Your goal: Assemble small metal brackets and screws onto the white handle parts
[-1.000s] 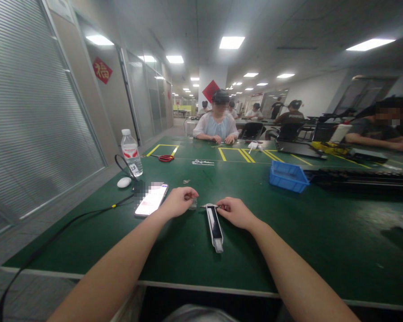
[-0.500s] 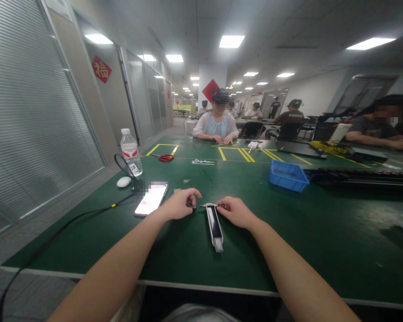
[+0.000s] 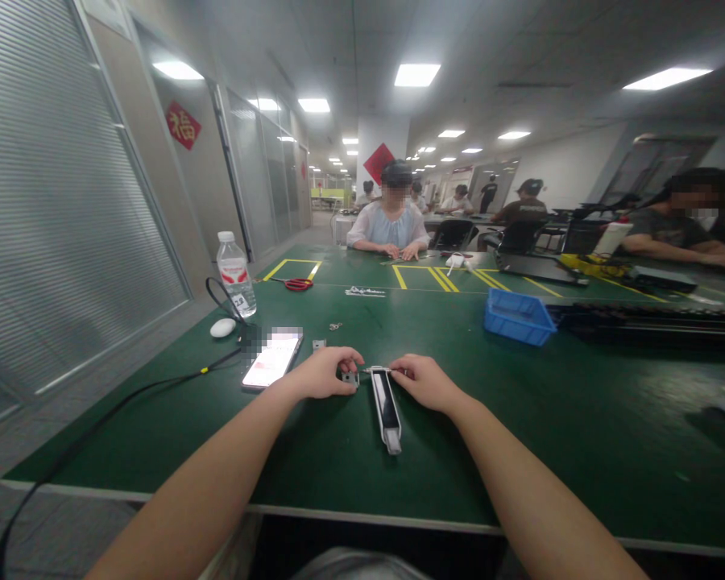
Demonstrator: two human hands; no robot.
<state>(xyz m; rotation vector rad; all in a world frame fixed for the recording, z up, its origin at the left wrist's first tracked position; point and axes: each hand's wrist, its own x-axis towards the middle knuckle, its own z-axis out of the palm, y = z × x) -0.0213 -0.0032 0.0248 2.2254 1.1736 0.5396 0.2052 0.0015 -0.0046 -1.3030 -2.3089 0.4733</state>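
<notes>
My left hand [image 3: 326,372] rests on the green table [image 3: 519,419] with its fingers curled on a small grey metal piece [image 3: 350,377]. Just right of it lies a long narrow black and white holder [image 3: 387,407], pointing toward me. My right hand [image 3: 426,382] is closed in a pinch on a thin metal tool [image 3: 378,370] that lies across the holder's far end. A second small metal piece [image 3: 319,344] sits just beyond my left hand.
A phone [image 3: 273,358] with a lit screen lies left of my hands, with a black cable [image 3: 157,387], a white oval object [image 3: 223,327] and a water bottle [image 3: 236,274] beyond. Red scissors [image 3: 298,284] and a blue bin [image 3: 518,316] stand farther back. People sit across the table.
My left hand has shifted slightly toward me and drawn the small metal piece to the holder's end; another small piece now shows beyond it. My right hand has stayed put.
</notes>
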